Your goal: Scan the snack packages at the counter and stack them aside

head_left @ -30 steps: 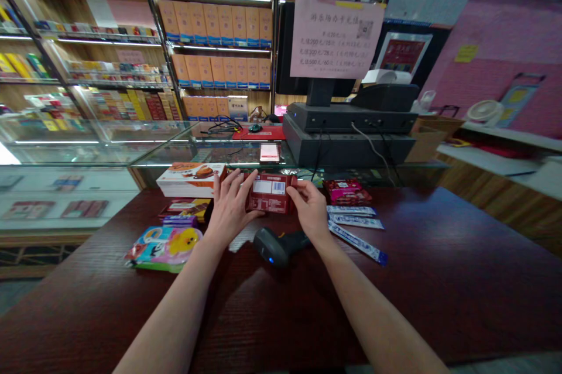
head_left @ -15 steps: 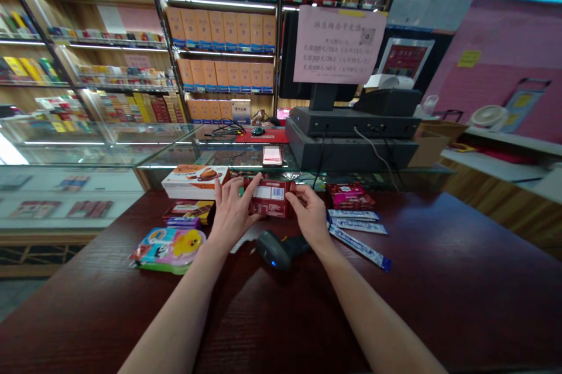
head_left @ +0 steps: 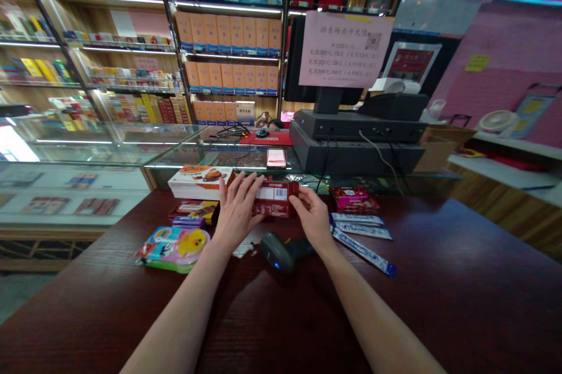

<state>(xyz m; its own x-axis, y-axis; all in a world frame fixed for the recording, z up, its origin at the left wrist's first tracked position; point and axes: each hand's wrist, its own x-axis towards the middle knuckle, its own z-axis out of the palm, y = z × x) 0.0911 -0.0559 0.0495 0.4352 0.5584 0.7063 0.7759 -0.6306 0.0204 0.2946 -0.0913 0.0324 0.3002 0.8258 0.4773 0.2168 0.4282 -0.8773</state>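
The left hand [head_left: 237, 213] and right hand [head_left: 312, 219] held the red box [head_left: 276, 198] between them, barcode up, with the handheld barcode scanner [head_left: 283, 252] lying idle at 6 o'clock.

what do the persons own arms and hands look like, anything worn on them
The left hand and right hand are bare, with no gloves. The left forearm and right forearm are bare too, with no sleeve in view. No watch, bracelet or ring can be seen.

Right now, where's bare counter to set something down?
Bare dark-wood counter lies right of the blue-and-white sachets and in front of the black barcode scanner. Crowded around the left hand and right hand on a red box, beside a white-and-orange carton and duck-print bag.
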